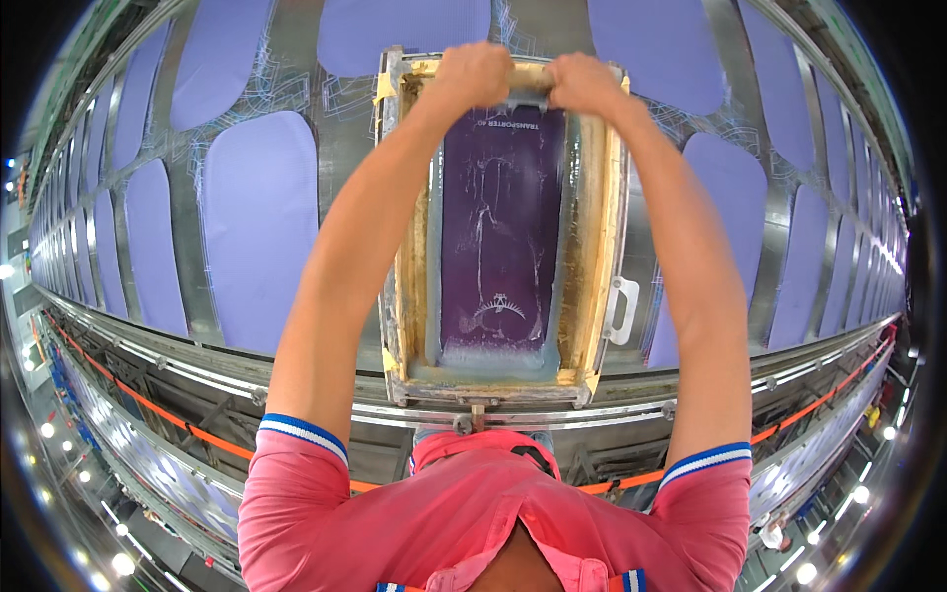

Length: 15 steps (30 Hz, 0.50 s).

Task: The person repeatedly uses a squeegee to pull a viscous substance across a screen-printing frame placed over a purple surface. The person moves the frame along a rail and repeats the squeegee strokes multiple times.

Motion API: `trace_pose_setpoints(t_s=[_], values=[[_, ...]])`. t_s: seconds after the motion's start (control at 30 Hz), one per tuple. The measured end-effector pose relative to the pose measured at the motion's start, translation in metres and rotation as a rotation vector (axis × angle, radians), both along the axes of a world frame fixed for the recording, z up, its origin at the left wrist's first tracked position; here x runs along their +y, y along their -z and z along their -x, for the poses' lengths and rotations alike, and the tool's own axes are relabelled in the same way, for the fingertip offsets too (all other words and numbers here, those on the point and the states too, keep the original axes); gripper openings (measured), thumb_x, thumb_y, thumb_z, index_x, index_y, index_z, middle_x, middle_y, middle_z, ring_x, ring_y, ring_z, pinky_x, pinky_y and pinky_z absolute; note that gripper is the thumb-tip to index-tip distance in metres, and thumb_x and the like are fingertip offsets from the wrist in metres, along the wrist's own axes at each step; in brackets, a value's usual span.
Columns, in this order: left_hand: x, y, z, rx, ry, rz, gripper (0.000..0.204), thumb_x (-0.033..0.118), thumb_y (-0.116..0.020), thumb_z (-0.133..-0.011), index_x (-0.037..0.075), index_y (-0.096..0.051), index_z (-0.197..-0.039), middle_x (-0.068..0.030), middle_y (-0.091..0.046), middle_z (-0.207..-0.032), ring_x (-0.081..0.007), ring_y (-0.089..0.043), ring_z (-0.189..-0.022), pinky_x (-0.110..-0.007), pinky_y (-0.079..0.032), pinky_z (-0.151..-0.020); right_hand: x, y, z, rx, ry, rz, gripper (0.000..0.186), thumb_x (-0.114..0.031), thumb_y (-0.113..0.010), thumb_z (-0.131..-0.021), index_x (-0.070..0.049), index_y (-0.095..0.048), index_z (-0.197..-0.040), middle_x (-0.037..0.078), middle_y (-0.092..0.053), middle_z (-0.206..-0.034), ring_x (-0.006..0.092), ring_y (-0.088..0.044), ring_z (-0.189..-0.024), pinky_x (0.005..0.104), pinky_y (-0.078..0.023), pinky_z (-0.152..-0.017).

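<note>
A screen-printing frame lies on the long table in front of me, its edges patched with yellowish tape. Its dark purple mesh carries pale lettering and a small emblem, with whitish ink smears along the sides and near end. At the far end of the frame, my left hand and my right hand are closed around a squeegee, one at each side. The squeegee's lower edge is near the mesh; whether it touches cannot be made out. My right hand is slightly blurred.
Lavender-blue cut panels lie in rows on the dark table on both sides of the frame. A white handle sticks out at the frame's right side. A metal rail and an orange strip run along the near edge.
</note>
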<state>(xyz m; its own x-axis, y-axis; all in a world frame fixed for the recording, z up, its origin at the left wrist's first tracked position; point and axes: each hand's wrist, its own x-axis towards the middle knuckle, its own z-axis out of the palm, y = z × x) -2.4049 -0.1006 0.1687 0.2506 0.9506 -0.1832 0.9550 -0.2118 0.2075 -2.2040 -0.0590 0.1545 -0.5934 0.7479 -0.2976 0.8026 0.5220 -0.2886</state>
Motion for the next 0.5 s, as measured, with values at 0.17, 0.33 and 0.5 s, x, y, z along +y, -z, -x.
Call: trace_pose_setpoints(t_s=[0.17,0.33,0.5], values=[[0.006,0.011,0.008,-0.008,0.007,-0.016,0.03,0.009,-0.064,-0.076,0.017,-0.08,-0.1,-0.0163,-0.075,-0.086,-0.0369,-0.073,-0.082,-0.049,-0.058,-0.074,0.002,0.008,0.01,0.043,0.033,0.004,0.02,-0.016,-0.068,-0.075,-0.007,-0.075,-0.092,0.017,-0.075,-0.092,0.0377,-0.072,-0.089,0.0494,-0.057,-0.082],[-0.105,0.014,0.003,0.0,0.03,-0.074,0.031,0.009,-0.065,-0.074,0.019,-0.081,-0.098,-0.0146,-0.074,-0.082,-0.0357,-0.073,-0.08,-0.048,-0.058,-0.072,-0.109,0.019,-0.001,0.163,-0.084,-0.179,0.013,-0.012,-0.064,-0.079,-0.008,-0.073,-0.086,0.014,-0.071,-0.088,0.0334,-0.07,-0.088,0.0526,-0.048,-0.1],[-0.272,0.004,-0.022,-0.118,-0.004,0.025,0.029,0.003,-0.066,-0.072,0.016,-0.08,-0.095,-0.0118,-0.075,-0.086,-0.0336,-0.073,-0.081,-0.047,-0.057,-0.072,-0.272,0.002,-0.025,0.139,-0.109,-0.066,0.011,-0.011,-0.061,-0.083,-0.009,-0.072,-0.083,0.011,-0.068,-0.088,0.0297,-0.068,-0.09,0.0559,-0.042,-0.108]])
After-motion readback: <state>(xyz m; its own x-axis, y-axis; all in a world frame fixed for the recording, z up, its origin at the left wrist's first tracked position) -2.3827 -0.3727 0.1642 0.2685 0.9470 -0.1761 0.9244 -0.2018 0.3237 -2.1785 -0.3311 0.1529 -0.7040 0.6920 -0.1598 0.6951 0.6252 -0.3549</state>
